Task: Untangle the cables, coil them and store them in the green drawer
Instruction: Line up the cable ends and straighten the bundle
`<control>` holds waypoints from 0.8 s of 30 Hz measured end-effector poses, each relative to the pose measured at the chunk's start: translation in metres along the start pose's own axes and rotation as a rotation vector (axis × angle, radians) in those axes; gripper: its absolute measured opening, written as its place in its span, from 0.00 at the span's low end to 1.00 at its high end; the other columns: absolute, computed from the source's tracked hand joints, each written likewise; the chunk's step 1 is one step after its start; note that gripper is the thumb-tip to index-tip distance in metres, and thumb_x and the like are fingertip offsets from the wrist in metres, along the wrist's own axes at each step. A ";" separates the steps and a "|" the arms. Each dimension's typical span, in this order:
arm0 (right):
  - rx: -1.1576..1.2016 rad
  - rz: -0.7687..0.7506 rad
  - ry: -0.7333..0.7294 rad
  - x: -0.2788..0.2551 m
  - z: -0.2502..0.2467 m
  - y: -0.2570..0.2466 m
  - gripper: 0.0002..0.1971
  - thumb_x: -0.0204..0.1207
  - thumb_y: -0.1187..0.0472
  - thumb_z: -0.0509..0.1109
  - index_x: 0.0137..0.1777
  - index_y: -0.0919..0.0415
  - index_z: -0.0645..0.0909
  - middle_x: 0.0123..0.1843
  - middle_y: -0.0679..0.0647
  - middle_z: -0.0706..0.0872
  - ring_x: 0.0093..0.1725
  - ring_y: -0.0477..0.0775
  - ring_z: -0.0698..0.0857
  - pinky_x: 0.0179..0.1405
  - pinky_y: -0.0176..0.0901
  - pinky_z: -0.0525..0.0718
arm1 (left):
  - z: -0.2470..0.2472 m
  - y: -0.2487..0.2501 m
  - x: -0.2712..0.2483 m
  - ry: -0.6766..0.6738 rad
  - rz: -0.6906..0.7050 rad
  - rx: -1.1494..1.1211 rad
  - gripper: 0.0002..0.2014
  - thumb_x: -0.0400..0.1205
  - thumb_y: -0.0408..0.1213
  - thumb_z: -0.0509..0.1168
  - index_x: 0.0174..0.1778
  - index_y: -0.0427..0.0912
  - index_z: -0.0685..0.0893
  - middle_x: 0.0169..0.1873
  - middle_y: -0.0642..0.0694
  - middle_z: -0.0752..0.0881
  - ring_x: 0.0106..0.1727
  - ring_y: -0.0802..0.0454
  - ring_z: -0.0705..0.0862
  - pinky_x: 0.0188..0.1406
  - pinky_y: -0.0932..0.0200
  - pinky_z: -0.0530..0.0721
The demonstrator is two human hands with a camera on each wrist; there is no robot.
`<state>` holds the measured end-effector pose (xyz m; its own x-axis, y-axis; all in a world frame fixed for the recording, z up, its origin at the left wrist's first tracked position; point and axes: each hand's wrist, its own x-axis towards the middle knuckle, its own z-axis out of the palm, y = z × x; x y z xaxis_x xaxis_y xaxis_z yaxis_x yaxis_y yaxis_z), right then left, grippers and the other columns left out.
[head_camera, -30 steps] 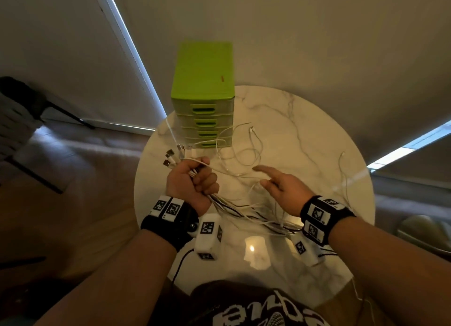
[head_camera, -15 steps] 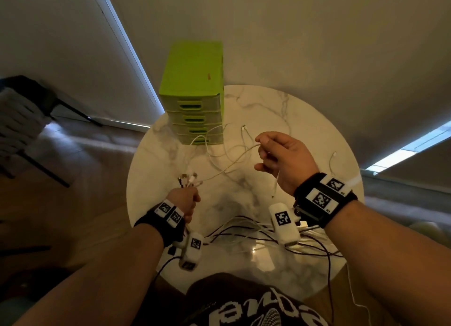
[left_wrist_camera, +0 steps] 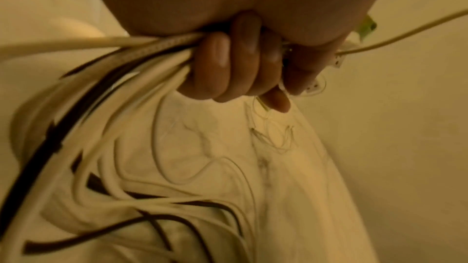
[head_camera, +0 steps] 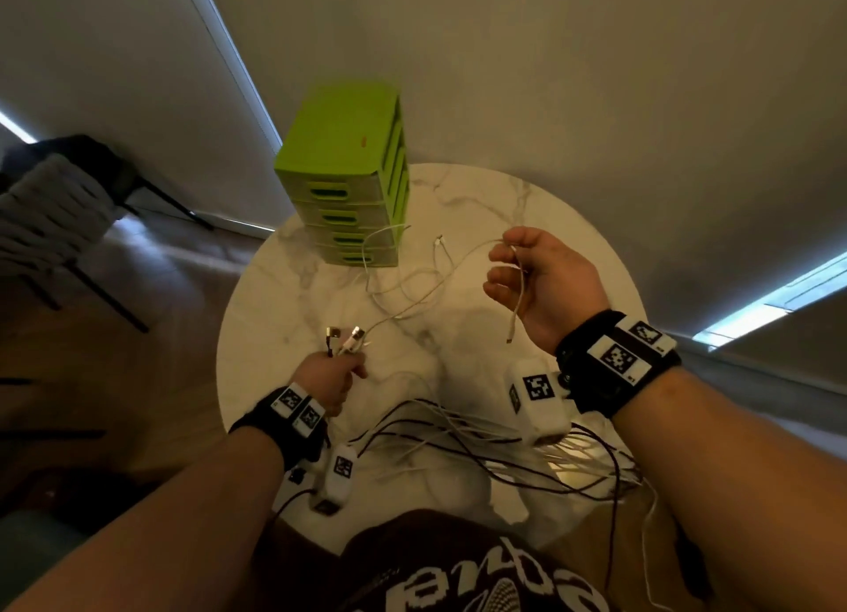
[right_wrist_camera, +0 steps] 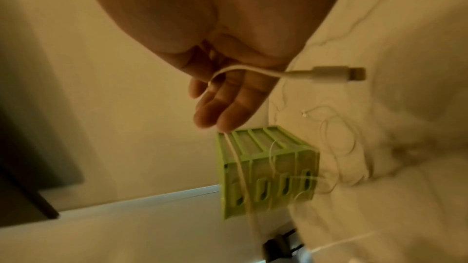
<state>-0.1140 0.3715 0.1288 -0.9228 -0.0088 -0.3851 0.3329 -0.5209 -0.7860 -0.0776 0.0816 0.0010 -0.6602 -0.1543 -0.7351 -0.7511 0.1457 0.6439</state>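
The left hand (head_camera: 331, 377) is fisted round a bundle of white and dark cables (left_wrist_camera: 106, 61), plug ends poking up above the knuckles, the slack spilling over the near side of the marble table (head_camera: 541, 226). These are light, limp and springy, so they probably kink and snag; gripping near the plugs looks safest. At the far edge stands the green drawer unit (head_camera: 343, 171), drawers closed. The right hand (head_camera: 545, 286), raised, pinches one white cable (right_wrist_camera: 253, 71) close to its connector.
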 end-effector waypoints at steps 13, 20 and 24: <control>-1.421 -0.230 -0.491 0.001 -0.002 0.043 0.30 0.80 0.47 0.72 0.82 0.46 0.72 0.77 0.46 0.80 0.74 0.47 0.79 0.74 0.42 0.75 | 0.048 0.039 -0.037 0.182 0.260 -0.224 0.08 0.75 0.37 0.68 0.31 0.42 0.84 0.16 0.49 0.68 0.18 0.50 0.64 0.22 0.61 0.62; -1.338 -0.456 -0.404 0.015 0.026 0.038 0.13 0.89 0.56 0.61 0.52 0.56 0.87 0.37 0.41 0.81 0.36 0.45 0.77 0.41 0.42 0.71 | 0.064 0.050 -0.036 0.203 0.318 0.139 0.15 0.74 0.49 0.69 0.23 0.48 0.86 0.16 0.51 0.76 0.26 0.44 0.75 0.32 0.49 0.72; -1.202 -0.541 -0.144 0.026 0.016 0.029 0.11 0.90 0.58 0.59 0.49 0.54 0.82 0.39 0.42 0.82 0.40 0.48 0.79 0.40 0.43 0.72 | 0.064 0.044 -0.030 0.121 0.301 0.384 0.16 0.84 0.45 0.68 0.29 0.47 0.87 0.20 0.52 0.78 0.27 0.50 0.76 0.30 0.57 0.70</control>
<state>-0.1319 0.3422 0.1038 -0.9799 -0.1690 0.1059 -0.1865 0.5872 -0.7877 -0.0907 0.1552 0.0379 -0.8602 -0.1597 -0.4844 -0.4856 0.5465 0.6823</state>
